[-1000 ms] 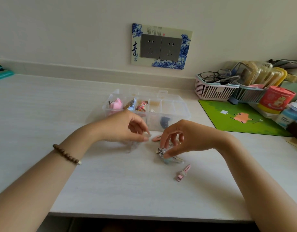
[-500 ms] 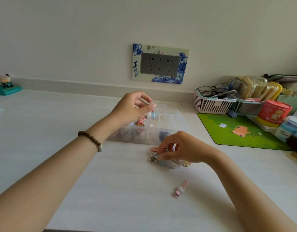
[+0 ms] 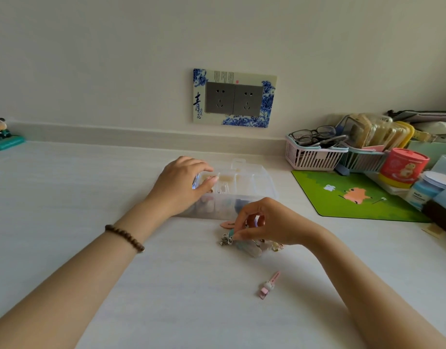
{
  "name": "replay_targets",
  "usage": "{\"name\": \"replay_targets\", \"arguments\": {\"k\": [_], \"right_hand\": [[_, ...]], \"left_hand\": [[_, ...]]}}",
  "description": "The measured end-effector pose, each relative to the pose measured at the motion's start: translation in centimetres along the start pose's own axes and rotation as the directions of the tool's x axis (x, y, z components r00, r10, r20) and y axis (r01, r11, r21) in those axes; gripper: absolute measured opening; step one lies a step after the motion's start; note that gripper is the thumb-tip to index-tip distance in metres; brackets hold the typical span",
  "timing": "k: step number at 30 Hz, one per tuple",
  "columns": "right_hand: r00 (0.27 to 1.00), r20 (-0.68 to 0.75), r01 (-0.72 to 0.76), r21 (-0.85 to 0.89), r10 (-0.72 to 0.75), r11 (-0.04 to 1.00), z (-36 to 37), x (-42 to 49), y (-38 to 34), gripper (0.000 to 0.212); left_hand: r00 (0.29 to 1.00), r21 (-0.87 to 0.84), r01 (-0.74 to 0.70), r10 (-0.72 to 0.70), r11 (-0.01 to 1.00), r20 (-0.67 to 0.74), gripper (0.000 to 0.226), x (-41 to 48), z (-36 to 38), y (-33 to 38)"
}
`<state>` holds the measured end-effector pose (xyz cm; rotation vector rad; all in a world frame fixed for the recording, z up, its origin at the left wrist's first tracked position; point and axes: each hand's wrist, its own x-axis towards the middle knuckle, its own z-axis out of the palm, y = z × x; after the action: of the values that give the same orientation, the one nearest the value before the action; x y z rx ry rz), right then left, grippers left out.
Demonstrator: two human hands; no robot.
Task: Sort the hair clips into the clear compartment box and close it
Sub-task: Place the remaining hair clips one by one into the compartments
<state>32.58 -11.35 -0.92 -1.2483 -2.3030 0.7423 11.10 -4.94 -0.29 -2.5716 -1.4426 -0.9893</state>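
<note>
The clear compartment box (image 3: 257,182) stands open at the middle of the white desk, with several clips in its cells. My left hand (image 3: 179,187) hovers over the box's left cells, fingers loosely curled; a clear clip (image 3: 223,188) lies in a cell just beyond its fingertips. In front of the box, my right hand (image 3: 269,222) pinches a light blue clip with a silver bow (image 3: 228,239) at a small pile of clips (image 3: 254,249). A peach oval clip (image 3: 227,224) lies by the box front. A pink rabbit clip (image 3: 268,285) lies alone nearer me.
A green mat (image 3: 355,197) lies to the right. Behind it stand a pink basket with glasses (image 3: 312,154), a second basket of packets and a red canister (image 3: 403,167). A panda figure (image 3: 1,136) sits far left by the wall.
My left hand carried a clear clip up from the desk to the box and lowered over it; the clip now lies in a cell. My right hand stayed at the pile, pinching the blue clip.
</note>
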Motion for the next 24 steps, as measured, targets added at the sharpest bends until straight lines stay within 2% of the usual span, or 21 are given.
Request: {"name": "replay_targets", "arguments": {"k": [3,5,7,9,11,13,15,18,21,24], "right_hand": [[0.999,-0.007,0.033,0.027,-0.033,0.999,0.1,0.1,0.1,0.009],[0.999,0.010,0.033,0.103,-0.034,0.994,-0.1,-0.1,0.0,0.010],[0.999,-0.013,0.036,0.255,-0.034,0.966,-0.6,-0.2,-0.4,0.014],[0.988,-0.155,0.077,0.422,-0.012,0.903,-1.5,0.1,-0.7,0.015],[0.935,-0.350,0.119,0.453,0.054,0.884,-2.6,1.2,-1.1,0.017],[0.869,-0.485,0.115,0.388,0.096,0.915,-3.4,2.8,-1.5,0.013],[0.837,-0.542,0.098,0.284,0.075,0.954,-3.7,4.6,-1.7,0.009],[0.885,-0.466,0.014,0.037,0.005,0.999,-3.4,6.8,-1.1,0.016],[0.939,-0.345,-0.047,-0.165,-0.013,0.985,-2.3,7.8,-0.4,0.017],[0.920,-0.390,-0.083,-0.278,-0.033,0.957,-2.3,7.8,-0.5,0.018]], "left_hand": [[0.994,0.068,0.072,-0.077,0.995,0.072,0.070,-1.2,0.5,-0.6],[0.990,0.092,0.093,-0.102,0.991,0.098,0.069,-1.5,0.6,-0.4],[0.990,0.101,0.094,-0.104,0.990,0.099,0.062,-1.5,0.6,-0.3],[0.987,0.121,0.096,-0.110,0.988,0.116,0.050,-1.5,0.7,-0.4],[0.987,0.128,0.100,-0.115,0.987,0.115,0.052,-1.6,0.8,-0.4],[0.990,0.125,0.099,-0.110,0.987,0.084,0.063,-1.7,0.9,-0.3],[0.993,0.117,0.093,-0.100,0.989,0.054,0.071,-1.8,0.9,-0.2],[0.991,0.115,0.110,-0.118,0.987,0.068,0.061,-1.8,0.9,-0.2],[0.992,0.110,0.103,-0.111,0.989,0.062,0.057,-1.9,0.7,-0.1],[0.991,0.107,0.102,-0.110,0.989,0.074,0.058,-1.9,0.7,0.0]]}}
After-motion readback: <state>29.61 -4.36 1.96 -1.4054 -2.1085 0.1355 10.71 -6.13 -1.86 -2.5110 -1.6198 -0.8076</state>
